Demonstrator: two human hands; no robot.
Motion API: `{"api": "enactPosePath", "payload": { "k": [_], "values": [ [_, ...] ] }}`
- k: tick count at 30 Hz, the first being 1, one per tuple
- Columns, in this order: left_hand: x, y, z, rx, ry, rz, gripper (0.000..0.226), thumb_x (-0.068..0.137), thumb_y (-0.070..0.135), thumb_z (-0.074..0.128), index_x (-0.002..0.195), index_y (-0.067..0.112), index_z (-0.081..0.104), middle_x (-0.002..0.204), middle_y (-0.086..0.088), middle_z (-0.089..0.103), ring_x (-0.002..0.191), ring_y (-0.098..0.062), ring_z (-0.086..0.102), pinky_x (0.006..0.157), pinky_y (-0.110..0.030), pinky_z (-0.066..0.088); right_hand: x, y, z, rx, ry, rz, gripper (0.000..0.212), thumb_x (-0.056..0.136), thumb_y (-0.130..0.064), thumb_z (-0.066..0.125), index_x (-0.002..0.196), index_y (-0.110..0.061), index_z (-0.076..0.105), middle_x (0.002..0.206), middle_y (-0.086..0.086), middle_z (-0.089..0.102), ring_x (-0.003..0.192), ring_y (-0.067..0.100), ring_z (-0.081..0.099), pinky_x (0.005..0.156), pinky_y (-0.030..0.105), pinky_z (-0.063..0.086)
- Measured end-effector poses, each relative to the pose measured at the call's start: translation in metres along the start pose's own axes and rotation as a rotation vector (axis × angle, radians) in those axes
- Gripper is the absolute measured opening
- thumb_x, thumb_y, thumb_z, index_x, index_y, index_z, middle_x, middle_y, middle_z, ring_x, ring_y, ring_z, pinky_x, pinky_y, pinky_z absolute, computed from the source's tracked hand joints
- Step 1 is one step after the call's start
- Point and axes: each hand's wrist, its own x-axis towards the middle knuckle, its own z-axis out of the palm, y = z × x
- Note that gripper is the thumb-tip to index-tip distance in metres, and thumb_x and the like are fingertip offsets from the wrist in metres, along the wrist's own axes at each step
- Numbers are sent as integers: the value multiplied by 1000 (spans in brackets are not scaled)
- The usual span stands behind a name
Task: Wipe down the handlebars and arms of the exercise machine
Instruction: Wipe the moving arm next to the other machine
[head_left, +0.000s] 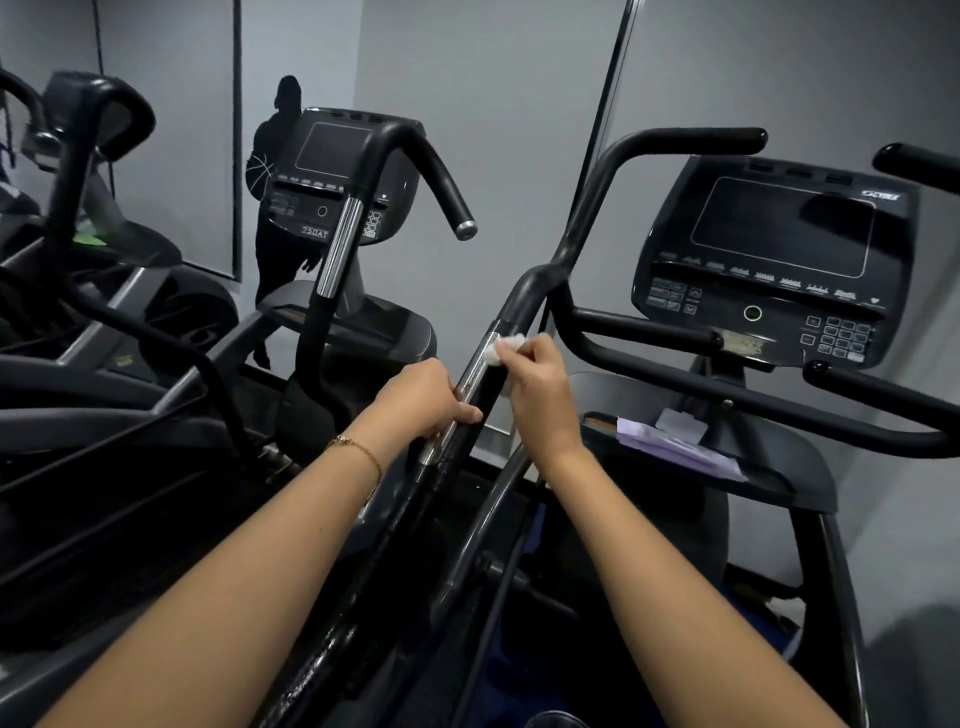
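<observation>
A black moving arm (540, 283) of the exercise machine rises from bottom centre and bends up to a handlebar at the top right. A chrome sensor strip (475, 371) runs along its grip. My left hand (423, 397) grips the arm around the lower part of that strip. My right hand (537, 387) pinches a small white wipe (506, 347) and presses it against the upper end of the strip. The arm's lower part looks wet and shiny.
The machine's console (774, 260) is at the right, with fixed black handlebars (727, 384) below it and a purple packet (675, 447) on its tray. A second identical machine (343, 187) stands to the left, more equipment beyond it. A grey wall is behind.
</observation>
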Motion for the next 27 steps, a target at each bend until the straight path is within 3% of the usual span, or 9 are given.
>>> {"api": "enactPosePath", "payload": {
  "k": [2, 5, 8, 11, 15, 17, 20, 25, 27],
  "values": [
    [-1, 1, -1, -1, -10, 1, 26, 78, 34, 75, 83, 13, 59, 82, -10, 69, 66, -24, 62, 80, -39, 57, 14, -2, -6, 67, 11, 75, 16, 94, -19, 52, 83, -21, 64, 91, -2, 55, 94, -2, 56, 89, 20, 46],
    [-2, 2, -1, -14, -17, -7, 26, 78, 33, 74, 83, 14, 57, 83, -11, 68, 64, -24, 60, 81, -40, 57, 9, -1, -1, 54, -1, 52, 16, 95, -19, 51, 90, -18, 66, 92, -6, 53, 100, 11, 56, 90, 32, 48],
    [-3, 4, 0, 0, -10, -32, 35, 78, 35, 74, 95, 8, 60, 91, -14, 70, 71, -26, 65, 81, -42, 57, -9, 3, -1, -124, -73, -81, 17, 96, -21, 49, 96, -12, 63, 87, -11, 48, 93, 7, 53, 84, 26, 48],
    [-5, 5, 0, 31, -9, -40, 37, 78, 36, 73, 98, 7, 61, 93, -13, 69, 79, -28, 68, 81, -40, 56, 6, -2, -10, -287, -36, -118, 17, 93, -27, 53, 78, -20, 56, 84, -9, 53, 84, 8, 55, 72, 24, 42],
    [-8, 4, 0, 73, 13, -30, 37, 80, 40, 71, 99, 9, 64, 95, -10, 69, 81, -25, 66, 78, -34, 55, 25, -9, -5, -70, -30, 109, 17, 90, -11, 55, 95, -13, 71, 85, -4, 46, 83, 19, 54, 70, 32, 45],
    [-10, 4, 1, 110, 21, -31, 39, 82, 42, 68, 103, 10, 62, 95, -8, 68, 80, -22, 64, 71, -31, 51, 14, -12, -3, -20, -18, 140, 19, 90, -6, 55, 96, -11, 72, 83, -1, 46, 79, 20, 54, 68, 26, 45],
    [-10, 3, 1, 131, 30, -37, 43, 82, 44, 66, 110, 11, 61, 101, -8, 66, 87, -22, 65, 71, -30, 49, -1, -14, -7, 82, -22, 152, 17, 88, -3, 57, 94, -7, 72, 81, 4, 51, 67, 6, 51, 61, 6, 38],
    [-11, 3, 2, 117, 35, -8, 40, 83, 43, 66, 105, 10, 62, 99, -9, 67, 80, -21, 63, 68, -29, 48, 26, -5, -12, 75, -5, 246, 13, 88, -6, 59, 93, -10, 71, 90, 8, 62, 64, -5, 50, 63, 10, 40],
    [-11, 2, 3, 116, 41, 2, 39, 83, 43, 66, 105, 12, 62, 102, -8, 67, 85, -20, 64, 71, -30, 49, 16, -8, -11, 64, 2, 210, 12, 88, -6, 59, 92, -8, 70, 86, 7, 61, 61, -4, 50, 62, 10, 39]
  ]
}}
